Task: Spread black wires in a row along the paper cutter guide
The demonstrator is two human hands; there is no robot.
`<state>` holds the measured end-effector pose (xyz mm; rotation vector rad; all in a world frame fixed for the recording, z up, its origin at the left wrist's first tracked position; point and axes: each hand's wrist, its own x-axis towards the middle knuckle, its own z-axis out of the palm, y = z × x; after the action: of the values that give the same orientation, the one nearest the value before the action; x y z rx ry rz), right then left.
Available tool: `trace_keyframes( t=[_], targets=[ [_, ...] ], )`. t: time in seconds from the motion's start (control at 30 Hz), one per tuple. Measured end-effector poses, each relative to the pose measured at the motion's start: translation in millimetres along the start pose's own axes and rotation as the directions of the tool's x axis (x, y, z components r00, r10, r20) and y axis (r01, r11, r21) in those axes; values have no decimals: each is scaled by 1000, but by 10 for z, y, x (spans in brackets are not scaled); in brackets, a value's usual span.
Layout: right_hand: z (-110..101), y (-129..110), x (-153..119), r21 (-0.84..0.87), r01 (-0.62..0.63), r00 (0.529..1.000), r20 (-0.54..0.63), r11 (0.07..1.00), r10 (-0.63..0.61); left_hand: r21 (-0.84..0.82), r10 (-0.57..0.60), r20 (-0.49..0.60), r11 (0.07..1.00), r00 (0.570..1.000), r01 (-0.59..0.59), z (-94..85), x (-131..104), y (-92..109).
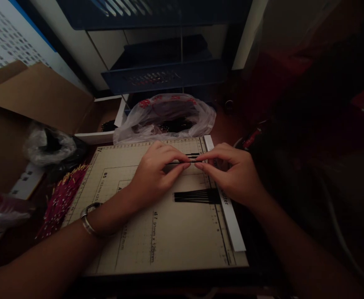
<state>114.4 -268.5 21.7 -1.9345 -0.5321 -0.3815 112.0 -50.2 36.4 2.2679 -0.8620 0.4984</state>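
Observation:
My left hand (157, 170) and my right hand (236, 172) meet above the upper right part of a paper trimmer board (182, 232). Thumb and forefinger of each are pinched on a thin black wire-like piece (193, 161), held level between them. Just behind the fingertips lie more short black pieces (194, 154), partly hidden. Nearer to me, several black wires (194, 196) fan out side by side on the board, their right ends at the white guide rail (232, 226). Light tips show at their left ends.
Left of the board lies a bundle of dark red wires (65, 197) with yellowish tips. A plastic bag (166, 104) with dark pieces inside stands behind the board, below a blue rack (166, 77). An open cardboard box (41, 95) and black plastic-wrapped bundle (57, 145) are at left.

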Motion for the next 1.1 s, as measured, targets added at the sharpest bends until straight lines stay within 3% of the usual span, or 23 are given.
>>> trace_keyframes(
  t=[0.33, 0.5, 0.77, 0.97, 1.1],
  targets=[
    [-20, -40, 14, 79, -26, 1000, 3, 997, 26, -2, 79, -31, 997, 996, -79, 9, 11, 57],
    [-51, -62, 16, 108, -57, 998, 37, 992, 53, -60, 60, -46, 996, 997, -63, -8, 14, 80],
    [-37, -65, 11, 165, -130, 991, 40, 978, 125, -254, -111, -12, 961, 994, 105, -7, 34, 84],
    [-65, -72, 7, 245, -138, 990, 62, 960, 127, -423, -278, 76, 861, 958, 283, -16, 25, 133],
    [-74, -61, 10, 221, -147, 988, 86, 964, 131, -466, -298, 120, 826, 947, 318, -12, 20, 117]
  ],
)
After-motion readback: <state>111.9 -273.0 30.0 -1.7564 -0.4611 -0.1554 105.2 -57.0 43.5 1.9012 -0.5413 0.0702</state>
